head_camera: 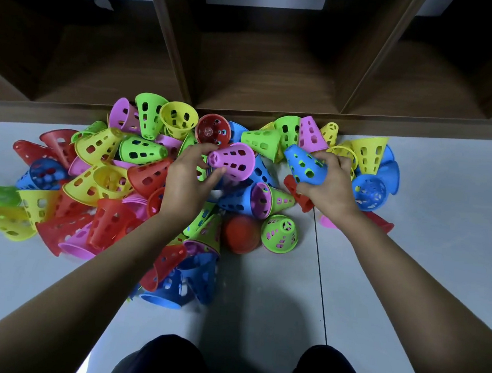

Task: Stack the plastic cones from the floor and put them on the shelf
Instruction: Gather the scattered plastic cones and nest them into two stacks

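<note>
Cones (141, 150) litter the floor (432, 220); your left hand (190, 178) pinches a pink cone (235, 161), your right hand (329, 184) grips a blue cone (302, 163), tip toward pink's mouth, likely for nesting.

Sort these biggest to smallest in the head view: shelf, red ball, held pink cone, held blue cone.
1. shelf
2. pink cone and blue cone: they look alike, so tied
3. red ball: a bit smaller, but it lies farther away, so unsure

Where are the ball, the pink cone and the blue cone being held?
ball (242, 235), head view, its middle.
pink cone (235, 159), head view, its side wall.
blue cone (293, 157), head view, its side wall.
</note>
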